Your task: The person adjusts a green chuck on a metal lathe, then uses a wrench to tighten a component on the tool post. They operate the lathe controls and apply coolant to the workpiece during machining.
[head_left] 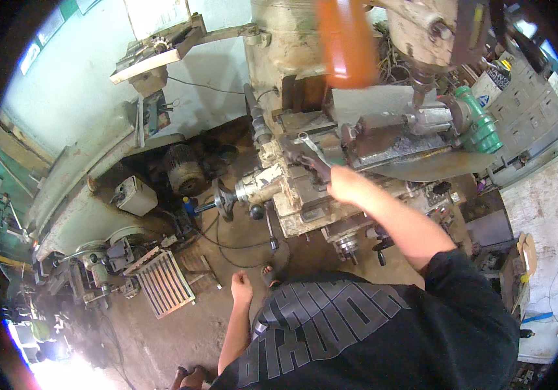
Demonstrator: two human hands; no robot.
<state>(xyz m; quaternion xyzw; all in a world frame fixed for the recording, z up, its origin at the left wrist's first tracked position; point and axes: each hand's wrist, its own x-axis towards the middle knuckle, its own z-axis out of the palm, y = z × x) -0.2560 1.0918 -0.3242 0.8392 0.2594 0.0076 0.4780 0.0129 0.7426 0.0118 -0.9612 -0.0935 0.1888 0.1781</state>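
Workshop floor [162, 338] lies far below you, with a slatted metal grate [160, 281] at the left, near a grey motor [185, 170]. Your left hand [241, 286] hangs loose at your side above that floor, its fingers curled into a soft fist and holding nothing. To the right, a round handwheel [224, 199] juts from the milling machine [305, 188]. Your right hand [344, 184] reaches onto the machine's worktop [389, 153], touching its near edge just beside a spanner [310, 144]; whether its fingers grip anything, you cannot tell. Farther right, a green vise [480, 123] sits under the spindle [421, 88].
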